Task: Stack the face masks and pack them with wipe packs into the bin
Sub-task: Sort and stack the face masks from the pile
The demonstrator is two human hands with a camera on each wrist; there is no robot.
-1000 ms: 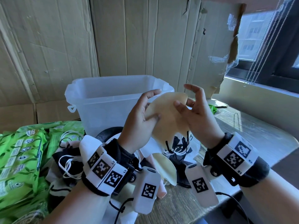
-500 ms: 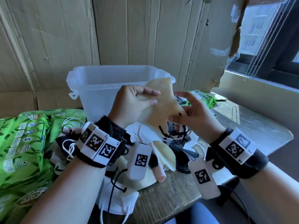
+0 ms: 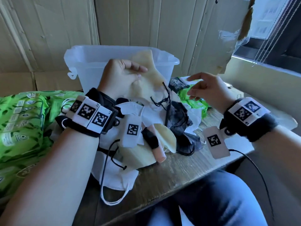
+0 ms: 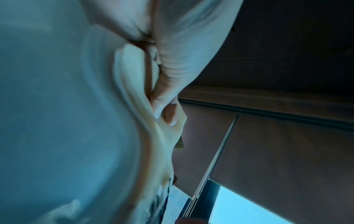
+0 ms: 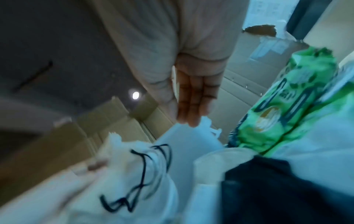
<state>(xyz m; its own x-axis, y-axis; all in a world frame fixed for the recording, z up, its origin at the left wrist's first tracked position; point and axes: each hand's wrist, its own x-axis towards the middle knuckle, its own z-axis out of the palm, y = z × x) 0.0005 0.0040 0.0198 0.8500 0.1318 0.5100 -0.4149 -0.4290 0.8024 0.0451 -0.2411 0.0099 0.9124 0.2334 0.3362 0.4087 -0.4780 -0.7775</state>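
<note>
My left hand grips a cream face mask with black ear loops, held up in front of the clear plastic bin. The left wrist view shows my thumb pressing the cream mask. My right hand hovers to the right with fingers relaxed and nothing in it; its fingers are straight in the right wrist view. Below lies a pile of masks, white, cream, dark grey and pink. Green wipe packs lie at the left, and another green pack under my right hand.
Cardboard panels wall off the back. A window is at the upper right. The wooden table's front edge runs just above my lap. Cables hang from both wrist devices.
My right hand has let go of the cream mask and moved off to the right. My left hand keeps the mask, now bunched in its grip, and the view has tipped down.
</note>
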